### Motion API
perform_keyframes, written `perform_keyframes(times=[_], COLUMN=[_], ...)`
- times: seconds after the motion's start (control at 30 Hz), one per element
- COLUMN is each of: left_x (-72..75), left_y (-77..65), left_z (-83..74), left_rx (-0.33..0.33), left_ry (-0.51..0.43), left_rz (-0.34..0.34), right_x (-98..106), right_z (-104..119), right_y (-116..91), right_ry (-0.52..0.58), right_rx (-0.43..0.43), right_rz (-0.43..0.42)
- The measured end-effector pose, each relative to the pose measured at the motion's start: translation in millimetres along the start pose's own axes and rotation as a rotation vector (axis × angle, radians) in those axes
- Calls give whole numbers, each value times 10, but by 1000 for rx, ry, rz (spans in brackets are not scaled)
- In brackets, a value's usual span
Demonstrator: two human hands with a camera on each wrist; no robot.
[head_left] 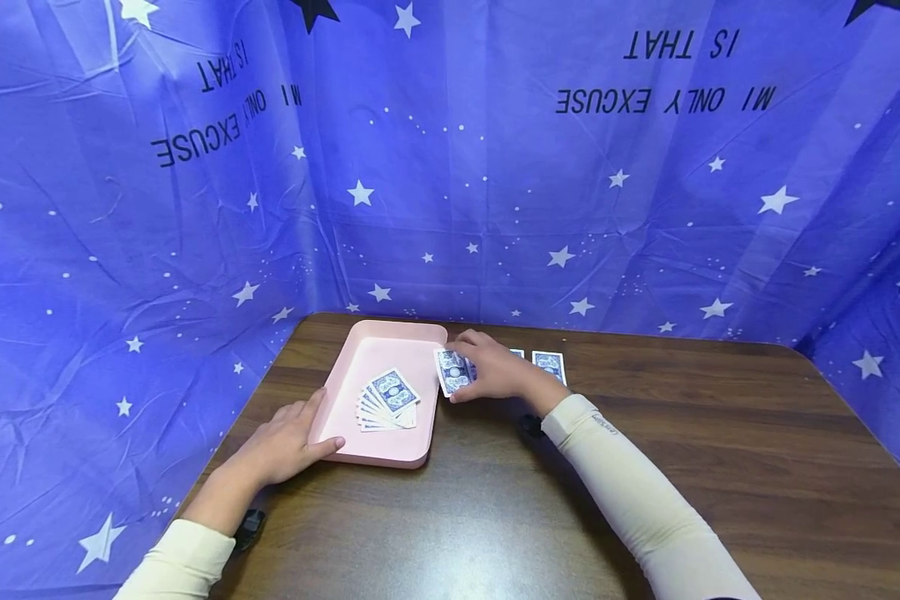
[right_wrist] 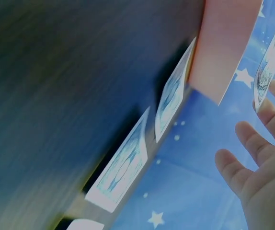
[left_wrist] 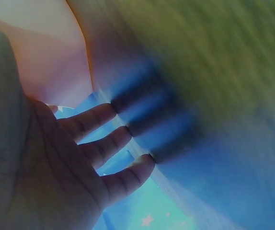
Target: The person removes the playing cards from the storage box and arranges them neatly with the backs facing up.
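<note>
My right hand point(head_left: 498, 367) pinches a blue-backed playing card point(head_left: 452, 372) beside the right wall of a pink tray point(head_left: 417, 454). In the right wrist view that card point(right_wrist: 268, 67) stands at the fingertips, off the table. Inside the tray lies a fan of playing cards point(head_left: 393, 392), the top one back up. At the tray's near left corner my left hand point(head_left: 285, 442) rests, thumb over the rim and fingers along the outer left side. The left wrist view has three fingers point(left_wrist: 128, 179) straight and spread, their tips touching the table; the thumb is hidden there.
More back-up cards lie in a row by the table's far edge, one card point(head_left: 547, 367) right of my hand and others partly behind it. The right wrist view has a card point(right_wrist: 123, 167) of that row. A blue star-patterned cloth point(head_left: 480, 167) hangs around the brown wooden table point(head_left: 682, 450).
</note>
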State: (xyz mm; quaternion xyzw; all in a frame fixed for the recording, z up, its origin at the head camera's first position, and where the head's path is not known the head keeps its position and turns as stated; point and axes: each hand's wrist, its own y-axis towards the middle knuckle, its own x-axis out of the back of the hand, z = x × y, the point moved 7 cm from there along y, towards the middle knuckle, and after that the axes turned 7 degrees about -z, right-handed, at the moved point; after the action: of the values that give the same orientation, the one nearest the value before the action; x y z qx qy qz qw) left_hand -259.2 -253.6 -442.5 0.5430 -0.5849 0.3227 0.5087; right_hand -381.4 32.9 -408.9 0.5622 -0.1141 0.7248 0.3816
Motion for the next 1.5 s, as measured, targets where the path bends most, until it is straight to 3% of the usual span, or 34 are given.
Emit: perform_keyframes(times=[0.67, 0.83, 1.5], left_x=[-12, -8, -12], left_y=[5, 0, -8], left_z=[-6, -12, -1], left_rx=[6, 6, -6], left_ry=[-8, -14, -8], left_rz=[2, 5, 0], right_x=[427, 522, 652], right_z=[-477, -644, -1262], right_y=[-495, -643, -1153], right_ry=[-39, -27, -69], right_rx=[-43, -93, -190], right_rz=[-79, -90, -110])
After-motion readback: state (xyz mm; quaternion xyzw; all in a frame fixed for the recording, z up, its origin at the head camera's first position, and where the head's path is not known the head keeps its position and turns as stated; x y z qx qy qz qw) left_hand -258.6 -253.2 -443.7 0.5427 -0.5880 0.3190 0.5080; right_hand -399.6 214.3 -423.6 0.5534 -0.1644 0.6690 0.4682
